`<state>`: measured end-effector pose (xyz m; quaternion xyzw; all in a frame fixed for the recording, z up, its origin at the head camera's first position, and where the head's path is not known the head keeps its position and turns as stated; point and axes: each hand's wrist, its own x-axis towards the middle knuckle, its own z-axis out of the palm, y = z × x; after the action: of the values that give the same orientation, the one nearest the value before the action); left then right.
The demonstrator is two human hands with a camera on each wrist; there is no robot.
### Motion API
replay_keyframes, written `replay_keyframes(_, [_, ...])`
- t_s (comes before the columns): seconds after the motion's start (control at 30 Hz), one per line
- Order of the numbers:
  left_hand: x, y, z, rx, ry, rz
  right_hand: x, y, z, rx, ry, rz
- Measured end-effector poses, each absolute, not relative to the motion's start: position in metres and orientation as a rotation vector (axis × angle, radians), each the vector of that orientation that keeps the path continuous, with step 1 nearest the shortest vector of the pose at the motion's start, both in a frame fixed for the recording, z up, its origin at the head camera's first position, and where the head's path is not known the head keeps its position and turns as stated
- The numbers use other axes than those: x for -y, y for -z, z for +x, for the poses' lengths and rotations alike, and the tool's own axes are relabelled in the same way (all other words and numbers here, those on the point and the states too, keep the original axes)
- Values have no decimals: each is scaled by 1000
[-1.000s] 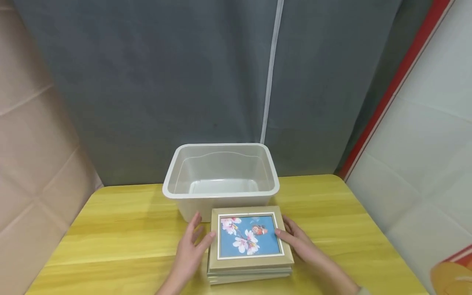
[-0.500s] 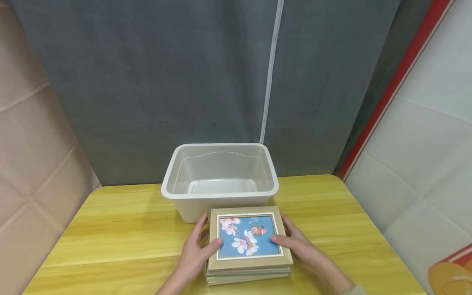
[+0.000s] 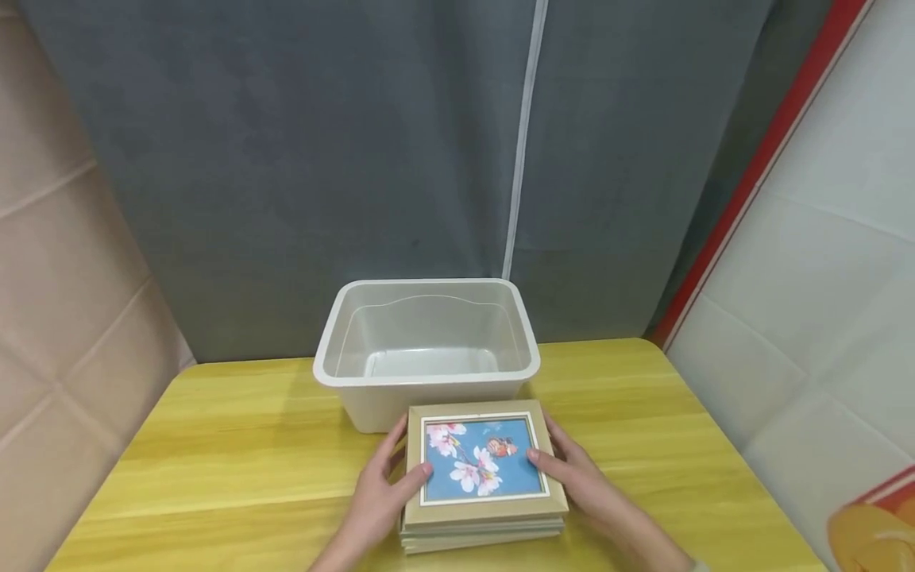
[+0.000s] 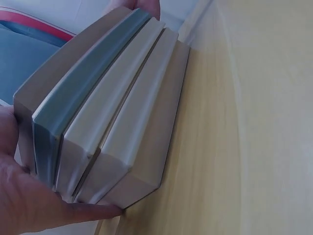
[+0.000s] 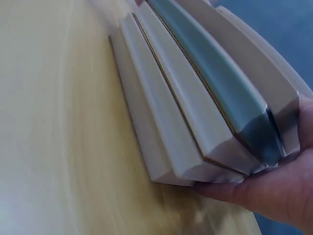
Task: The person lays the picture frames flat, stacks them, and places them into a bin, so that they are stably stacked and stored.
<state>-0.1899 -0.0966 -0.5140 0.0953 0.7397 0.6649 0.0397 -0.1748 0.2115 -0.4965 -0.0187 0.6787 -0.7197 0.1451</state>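
A stack of picture frames [image 3: 482, 536] lies on the table. The top picture frame [image 3: 486, 510] has a tan border around white blossoms and an orange butterfly on blue. From the left, my left hand [image 3: 375, 496] grips the stack, its thumb over the top frame's border. My right hand [image 3: 582, 481] holds the opposite side, thumb tip on the picture's right edge. In the left wrist view a blue-green frame [image 4: 88, 81] sits below the top one, among paler frames. A finger of the right hand [image 5: 279, 191] reaches down the stack's side to the lowest frames.
Right behind the stack stands a pale grey plastic tub [image 3: 429, 381] with nothing visible inside. The wood-grain table [image 3: 236, 461] extends to both sides. A dark grey curtain [image 3: 286, 175] hangs behind its far edge, with light walls left and right.
My left hand has moved right onto the stack, its thumb now over the top frame's border. The right thumb has shifted slightly. The stack and tub have stayed in place.
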Motion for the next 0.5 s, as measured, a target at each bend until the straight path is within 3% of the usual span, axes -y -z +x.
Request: replay_keyframes(0.5, [91, 513, -190, -2242, -2021, 202, -215, 508, -171, -2037, 2062, -185])
